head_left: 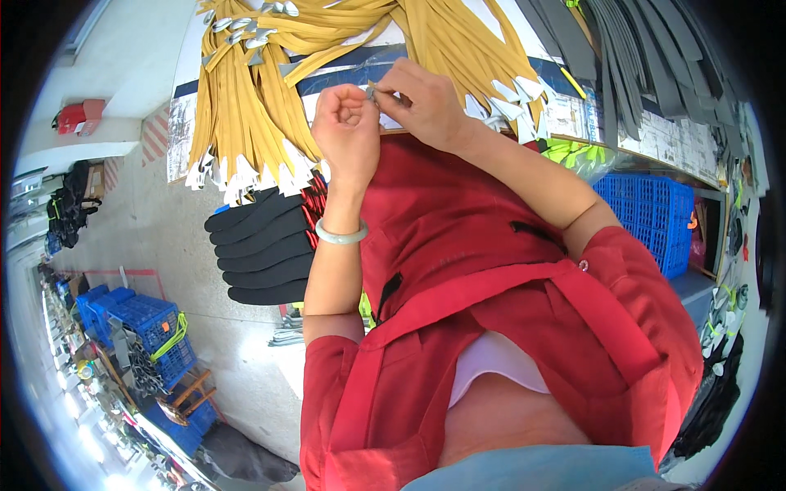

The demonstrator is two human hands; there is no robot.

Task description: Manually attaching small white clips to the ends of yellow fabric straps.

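Close together over the near edge of the table, both my hands are closed. My left hand (347, 135) has its fingers curled in, thumb and forefinger pinching a small grey piece (370, 93). The fingertips of my right hand (423, 105) meet it there, on the other side of the same piece; a bit of yellow shows beside it, and its exact kind is too small to tell. Long mustard-yellow strips (270, 106) with white and silver ends lie left of my hands. More yellow strips (463, 49) fan out behind and to the right.
Dark grey strips (634, 57) hang over the table's right side, with a yellow pen-like stick (573, 83) near them. Below right stands a blue crate (647, 217). Black curved pieces (266, 245) are stacked below the table's left part. More blue crates (151, 323) stand farther left.
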